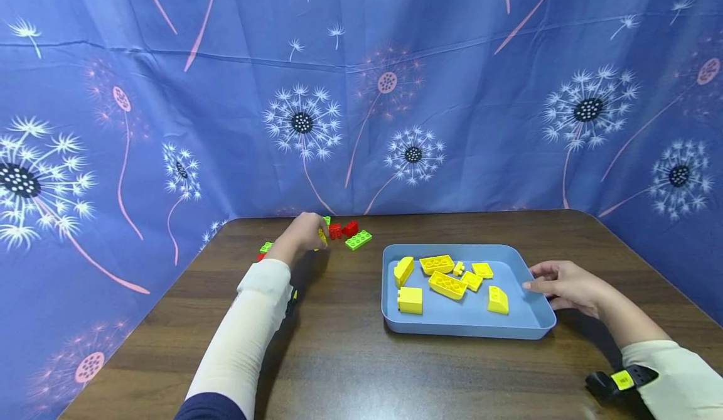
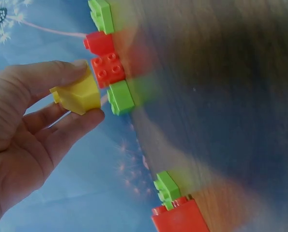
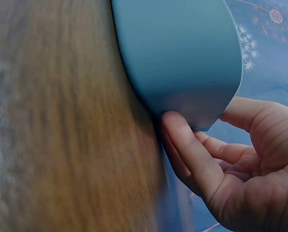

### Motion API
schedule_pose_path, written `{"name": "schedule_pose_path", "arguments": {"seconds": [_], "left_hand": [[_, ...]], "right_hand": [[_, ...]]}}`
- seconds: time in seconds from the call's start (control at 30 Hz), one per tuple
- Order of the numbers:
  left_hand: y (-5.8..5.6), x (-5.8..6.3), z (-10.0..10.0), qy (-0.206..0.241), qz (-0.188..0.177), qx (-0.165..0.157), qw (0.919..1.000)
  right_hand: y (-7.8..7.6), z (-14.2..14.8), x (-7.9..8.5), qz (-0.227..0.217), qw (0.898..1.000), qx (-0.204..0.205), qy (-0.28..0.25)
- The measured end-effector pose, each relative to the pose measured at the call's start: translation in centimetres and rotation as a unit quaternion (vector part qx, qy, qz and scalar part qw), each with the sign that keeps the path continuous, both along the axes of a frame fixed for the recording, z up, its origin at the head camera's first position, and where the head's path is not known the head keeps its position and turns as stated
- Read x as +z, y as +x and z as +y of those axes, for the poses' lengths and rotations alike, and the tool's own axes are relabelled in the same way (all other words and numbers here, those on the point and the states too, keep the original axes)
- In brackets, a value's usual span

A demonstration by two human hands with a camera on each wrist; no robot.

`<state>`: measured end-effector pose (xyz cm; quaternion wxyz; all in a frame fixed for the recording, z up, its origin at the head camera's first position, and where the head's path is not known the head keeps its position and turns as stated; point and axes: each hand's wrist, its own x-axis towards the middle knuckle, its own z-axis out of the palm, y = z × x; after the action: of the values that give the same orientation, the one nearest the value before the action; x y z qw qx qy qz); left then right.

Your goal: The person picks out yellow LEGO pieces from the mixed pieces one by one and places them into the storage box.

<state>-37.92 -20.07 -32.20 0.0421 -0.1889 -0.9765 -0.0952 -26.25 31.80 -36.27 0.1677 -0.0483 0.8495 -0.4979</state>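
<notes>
My left hand (image 1: 304, 231) is at the far left of the table, pinching a yellow toy brick (image 2: 81, 95) between thumb and fingers. In the left wrist view this brick looks raised and tilted, and a red brick (image 2: 108, 69) and a green brick (image 2: 121, 97) appear just beyond it. At the right, my right hand (image 1: 570, 288) grips the end of a blue tray (image 1: 469, 329), its thumb over the rim and its fingers against the outer wall. Several yellow bricks lie inside the tray, among them a sloped one (image 1: 498, 300) and a block (image 1: 410, 301).
A long green brick (image 1: 358, 240) and a red brick (image 1: 350, 228) lie right of my left hand. Another green brick (image 1: 266, 247) sits partly behind the left forearm. The brown wooden table (image 1: 344, 363) meets a blue dandelion-print cloth (image 1: 350, 156) at its back.
</notes>
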Motion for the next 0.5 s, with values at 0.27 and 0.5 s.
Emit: {"name": "schedule_pose_path", "arguments": {"seconds": [0.27, 0.5], "left_hand": [[1.0, 0.2, 0.8, -0.005, -0.007, -0.013, 0.9999], [1.6, 0.1, 0.9, -0.014, -0.010, -0.021, 0.9996]], "right_hand": [[-0.2, 0.2, -0.1, -0.008, 1.000, -0.003, 0.001], [-0.2, 0.1, -0.1, -0.007, 1.000, -0.005, 0.000]]}}
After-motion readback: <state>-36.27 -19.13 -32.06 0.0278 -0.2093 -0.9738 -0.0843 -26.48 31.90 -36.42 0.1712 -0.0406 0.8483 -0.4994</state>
